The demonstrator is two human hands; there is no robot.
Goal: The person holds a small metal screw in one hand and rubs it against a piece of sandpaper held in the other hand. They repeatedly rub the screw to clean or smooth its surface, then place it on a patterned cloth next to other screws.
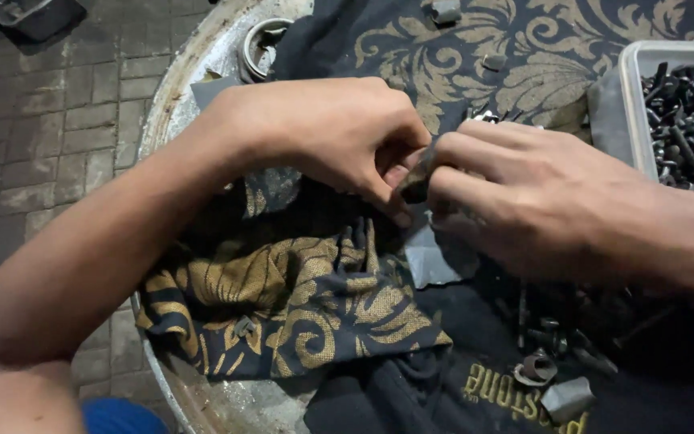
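Observation:
My left hand (327, 137) and my right hand (524, 197) meet over a dark cloth with a gold leaf pattern (283, 297). Between their fingertips they pinch one small dark metal part (416, 181), mostly hidden by the fingers. Both hands are curled tight around it. A grey flat piece (431, 257) lies on the cloth just below the hands.
A white plastic tub (632, 104) full of black bolts and screws stands at the right. Loose bolts, a washer (536, 368) and a grey metal bit (568, 398) lie at the lower right. The cloth covers a round metal rim (194, 72). Brick paving is at the left.

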